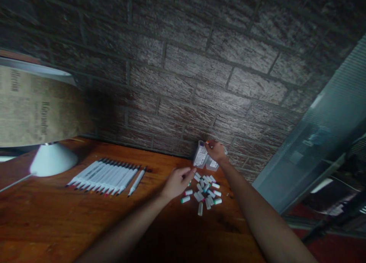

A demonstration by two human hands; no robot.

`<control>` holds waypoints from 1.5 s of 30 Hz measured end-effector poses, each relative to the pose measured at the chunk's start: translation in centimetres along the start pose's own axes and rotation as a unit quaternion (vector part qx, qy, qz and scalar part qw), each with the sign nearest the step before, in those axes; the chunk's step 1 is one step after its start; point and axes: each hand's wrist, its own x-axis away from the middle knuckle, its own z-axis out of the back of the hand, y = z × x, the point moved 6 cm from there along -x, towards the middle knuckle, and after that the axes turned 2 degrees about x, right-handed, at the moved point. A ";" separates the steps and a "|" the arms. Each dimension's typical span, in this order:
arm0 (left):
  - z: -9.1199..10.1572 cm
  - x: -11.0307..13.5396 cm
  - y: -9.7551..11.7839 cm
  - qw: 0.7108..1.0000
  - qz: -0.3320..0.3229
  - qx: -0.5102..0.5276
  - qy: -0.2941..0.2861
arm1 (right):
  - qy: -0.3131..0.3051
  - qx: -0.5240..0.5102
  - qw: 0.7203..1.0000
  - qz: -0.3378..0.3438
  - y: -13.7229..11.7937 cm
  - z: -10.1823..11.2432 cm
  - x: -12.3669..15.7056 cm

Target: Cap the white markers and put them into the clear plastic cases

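Note:
White marker caps (202, 186) with coloured ends, several of them, lie in a loose pile on the wooden table. My left hand (177, 182) hovers at the pile's left edge, fingers loosely bent and thumb apart, with nothing visible in it. Farther back, my right hand (216, 151) is over two clear plastic cases (200, 157) that stand against the wall. Its fingers pinch a small piece with an orange end, which looks like a marker cap (207, 142). The right hand partly hides the right-hand case. To the left, uncapped white markers (107, 176) lie side by side in a row.
A lamp with a printed shade (42, 106) and white base (53, 159) stands on the table's left, its cord running left. A stone brick wall (185, 72) rises behind the table (57, 221). A grey metal frame (309, 129) slants along the right.

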 end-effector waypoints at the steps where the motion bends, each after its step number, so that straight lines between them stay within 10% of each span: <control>1: 0.0 0.0 0.0 1.000 0.000 -0.005 0.001 | 0.004 -0.009 1.000 -0.004 0.1 0.2 0.2; 12: 5.4 -1.8 -0.4 0.988 -0.003 -0.149 0.042 | 0.100 -0.198 0.975 -0.029 2.4 -0.2 13.3; 19: 9.7 -2.4 -1.7 0.952 0.050 -0.291 0.081 | 0.061 -0.209 0.976 0.007 1.8 -1.1 14.0; 25: 13.4 0.3 -2.3 0.794 0.239 -0.558 -0.021 | 0.059 -0.211 0.975 0.019 1.7 -1.1 13.6; 31: 15.1 1.1 -5.6 0.724 0.352 -0.576 -0.139 | 0.059 -0.200 0.978 0.025 2.1 -1.8 13.3; 40: 12.0 1.7 -5.7 0.824 0.267 -0.485 -0.122 | 0.065 -0.227 0.972 0.008 2.1 -0.8 13.7; 45: 8.9 1.8 -4.0 0.952 0.273 -0.129 -0.039 | 0.072 -0.240 0.968 0.004 1.8 -1.0 14.0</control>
